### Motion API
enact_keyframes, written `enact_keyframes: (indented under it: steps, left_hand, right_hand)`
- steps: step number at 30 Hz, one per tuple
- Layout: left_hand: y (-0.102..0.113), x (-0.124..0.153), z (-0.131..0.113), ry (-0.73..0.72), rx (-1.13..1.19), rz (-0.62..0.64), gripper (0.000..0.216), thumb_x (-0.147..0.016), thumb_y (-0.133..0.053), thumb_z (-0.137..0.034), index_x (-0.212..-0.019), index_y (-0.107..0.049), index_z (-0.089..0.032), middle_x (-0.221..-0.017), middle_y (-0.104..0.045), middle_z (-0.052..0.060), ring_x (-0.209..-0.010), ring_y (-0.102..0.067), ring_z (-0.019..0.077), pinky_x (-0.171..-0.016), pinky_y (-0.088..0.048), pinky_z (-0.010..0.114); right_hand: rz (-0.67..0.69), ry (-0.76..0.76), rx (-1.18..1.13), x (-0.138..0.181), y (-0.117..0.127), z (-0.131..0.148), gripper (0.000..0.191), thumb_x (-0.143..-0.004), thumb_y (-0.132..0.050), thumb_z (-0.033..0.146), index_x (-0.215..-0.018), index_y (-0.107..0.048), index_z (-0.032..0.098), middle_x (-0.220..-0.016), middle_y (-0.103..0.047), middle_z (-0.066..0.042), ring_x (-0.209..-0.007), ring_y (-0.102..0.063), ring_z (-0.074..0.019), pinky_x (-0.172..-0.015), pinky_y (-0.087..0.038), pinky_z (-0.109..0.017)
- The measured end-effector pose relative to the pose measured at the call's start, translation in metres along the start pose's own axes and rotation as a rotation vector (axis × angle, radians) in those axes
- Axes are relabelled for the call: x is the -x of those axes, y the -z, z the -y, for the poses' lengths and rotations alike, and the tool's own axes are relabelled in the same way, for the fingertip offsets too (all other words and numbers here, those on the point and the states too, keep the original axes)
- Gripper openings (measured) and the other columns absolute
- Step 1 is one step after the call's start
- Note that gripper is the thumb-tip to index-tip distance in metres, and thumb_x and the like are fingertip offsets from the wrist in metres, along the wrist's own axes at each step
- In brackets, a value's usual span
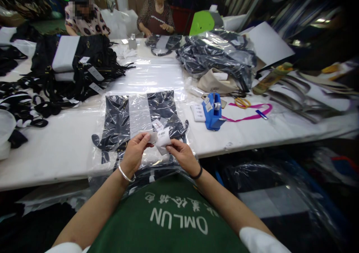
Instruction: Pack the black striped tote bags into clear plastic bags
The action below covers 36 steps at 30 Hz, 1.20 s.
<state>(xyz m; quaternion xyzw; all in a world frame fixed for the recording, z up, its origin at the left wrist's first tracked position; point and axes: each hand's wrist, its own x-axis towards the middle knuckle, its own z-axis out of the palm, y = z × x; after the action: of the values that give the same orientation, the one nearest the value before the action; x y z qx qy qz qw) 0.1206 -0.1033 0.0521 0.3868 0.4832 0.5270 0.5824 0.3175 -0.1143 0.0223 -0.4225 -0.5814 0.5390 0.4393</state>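
Note:
Between my two hands is a strip of white barcode labels (163,136), held above a plastic-wrapped bag. My left hand (135,150) pinches the strip's left end between thumb and fingers. On the other side my right hand (183,156) grips its right edge, fingers closed. Beneath them a black bag (116,114) lies flat in a clear plastic sleeve, with a white paper band (139,113) across its middle. A small printed tag (157,125) shows on the bag just behind the labels. The bag's near edge is partly covered by my hands.
A blue tape dispenser (212,113) stands to the right, beside a label stack (198,113), yellow-handled scissors (242,102) and a pink ribbon (248,117). Black bags (92,53) pile up at left; wrapped ones (215,53) lie behind. Two people (157,15) sit across the table (238,141).

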Motion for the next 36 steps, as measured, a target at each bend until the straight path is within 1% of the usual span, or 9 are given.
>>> enact_keyframes:
  steps: [3, 9, 14, 16, 18, 24, 27, 32, 36]
  left_hand:
    - [0.007, -0.012, -0.001, 0.126, 0.272, -0.075, 0.024, -0.077, -0.076, -0.034, -0.088, -0.068, -0.014, -0.090, -0.072, 0.008, -0.081, -0.066, 0.0159, -0.068, -0.053, 0.024]
    - [0.010, -0.021, 0.004, 0.218, 0.313, -0.057, 0.020, -0.084, -0.069, -0.025, -0.099, -0.069, -0.011, -0.093, -0.072, 0.010, -0.085, -0.068, 0.0159, -0.069, -0.057, 0.023]
    - [0.006, -0.023, 0.014, 0.305, 0.303, -0.021, 0.022, -0.089, -0.061, -0.023, -0.105, -0.070, -0.010, -0.103, -0.072, 0.013, -0.091, -0.069, 0.0176, -0.070, -0.058, 0.024]
    - [0.005, -0.022, 0.014, 0.329, 0.304, -0.017, 0.024, -0.090, -0.060, -0.023, -0.107, -0.070, -0.011, -0.111, -0.071, 0.013, -0.094, -0.068, 0.0173, -0.072, -0.058, 0.024]
    - [0.002, -0.020, 0.011, 0.359, 0.335, 0.028, 0.026, -0.089, -0.060, -0.023, -0.112, -0.069, -0.013, -0.122, -0.068, 0.013, -0.102, -0.068, 0.0187, -0.078, -0.058, 0.026]
    - [-0.021, -0.008, -0.005, 0.478, 0.524, 0.390, 0.040, -0.089, -0.051, -0.022, -0.127, -0.062, -0.015, -0.142, -0.056, 0.012, -0.135, -0.049, 0.0270, -0.111, -0.044, 0.045]
    - [-0.026, -0.002, -0.007, 0.455, 0.552, 0.458, 0.039, -0.090, -0.049, -0.024, -0.125, -0.063, -0.017, -0.140, -0.058, 0.011, -0.135, -0.049, 0.0281, -0.114, -0.040, 0.050]
    - [-0.018, 0.008, -0.003, 0.449, 0.530, 0.428, 0.024, -0.092, -0.050, -0.028, -0.106, -0.066, -0.017, -0.127, -0.064, 0.012, -0.130, -0.052, 0.0306, -0.112, -0.041, 0.055]
    - [-0.012, 0.010, 0.000, 0.503, 0.600, 0.440, 0.038, -0.096, -0.045, -0.044, -0.111, -0.065, -0.016, -0.135, -0.060, 0.014, -0.136, -0.047, 0.0312, -0.111, -0.041, 0.054]
  right_hand:
    - [-0.121, -0.017, -0.067, -0.013, 0.024, -0.014, 0.025, -0.085, -0.066, 0.039, -0.100, -0.070, 0.019, -0.095, -0.071, -0.003, -0.088, -0.064, -0.0182, -0.085, -0.050, -0.031]
    - [-0.403, 0.129, -0.023, -0.080, 0.115, -0.021, 0.049, -0.080, -0.066, 0.040, -0.125, -0.061, 0.019, -0.107, -0.070, -0.005, -0.094, -0.064, -0.0187, -0.086, -0.053, -0.033]
    - [-0.614, -0.232, 0.260, -0.088, 0.167, -0.052, 0.068, -0.080, -0.060, 0.029, -0.143, -0.045, 0.011, -0.110, -0.071, -0.014, -0.099, -0.067, -0.0239, -0.094, -0.052, -0.045]
    - [-0.673, -0.202, 0.450, -0.070, 0.162, -0.064, 0.064, -0.079, -0.063, 0.028, -0.139, -0.051, 0.011, -0.125, -0.065, -0.019, -0.116, -0.062, -0.0291, -0.102, -0.046, -0.051]
    - [-0.664, -0.043, 0.502, -0.048, 0.141, -0.065, 0.058, -0.083, -0.062, 0.031, -0.137, -0.053, 0.013, -0.139, -0.056, -0.020, -0.126, -0.055, -0.0301, -0.105, -0.045, -0.051]
    - [-0.087, 0.262, 0.249, -0.022, 0.051, 0.011, 0.037, -0.094, -0.058, 0.036, -0.129, -0.061, 0.025, -0.141, -0.056, -0.010, -0.126, -0.056, -0.0225, -0.103, -0.050, -0.040]
    - [0.059, 0.375, 0.311, -0.028, 0.028, 0.045, 0.031, -0.094, -0.059, 0.034, -0.123, -0.064, 0.026, -0.134, -0.061, -0.008, -0.127, -0.054, -0.0224, -0.109, -0.044, -0.041]
    - [0.090, 0.328, 0.275, -0.038, 0.008, 0.052, 0.017, -0.092, -0.062, 0.036, -0.094, -0.070, 0.021, -0.110, -0.069, -0.007, -0.115, -0.061, -0.0218, -0.104, -0.046, -0.039]
    - [-0.033, 0.133, 0.147, -0.041, -0.004, 0.038, 0.025, -0.088, -0.065, 0.045, -0.087, -0.068, 0.020, -0.095, -0.070, -0.005, -0.098, -0.064, -0.0201, -0.094, -0.050, -0.036]
